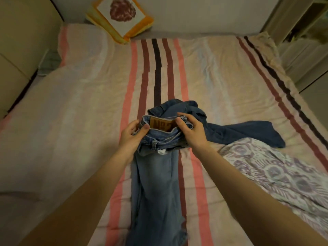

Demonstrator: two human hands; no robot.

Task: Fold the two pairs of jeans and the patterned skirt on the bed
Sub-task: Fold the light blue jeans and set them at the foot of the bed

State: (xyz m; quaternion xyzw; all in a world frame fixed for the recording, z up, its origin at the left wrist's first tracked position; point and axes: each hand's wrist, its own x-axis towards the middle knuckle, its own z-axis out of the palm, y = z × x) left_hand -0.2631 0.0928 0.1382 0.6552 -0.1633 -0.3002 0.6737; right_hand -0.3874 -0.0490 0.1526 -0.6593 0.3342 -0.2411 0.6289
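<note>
The left hand (130, 134) pinches one end of the waistband of the light jeans (156, 183), which lie down the middle of the bed (71, 103); the right hand (190, 129) grips the other end. I'd say the first fold is only starting: the waist needs squaring, legs together. The dark jeans (230, 129) crowd just behind, the patterned skirt (275, 173) to the right, a pillow (120, 16) well away.

Two pairs of jeans lie on the bed: one light pair (156, 183) near the middle, one dark pair (230, 130) just beyond it to the right. One patterned skirt (276, 173) lies near right. One cushion (120, 16) sits far left. Two hands: left hand (131, 135), right hand (191, 130).
</note>
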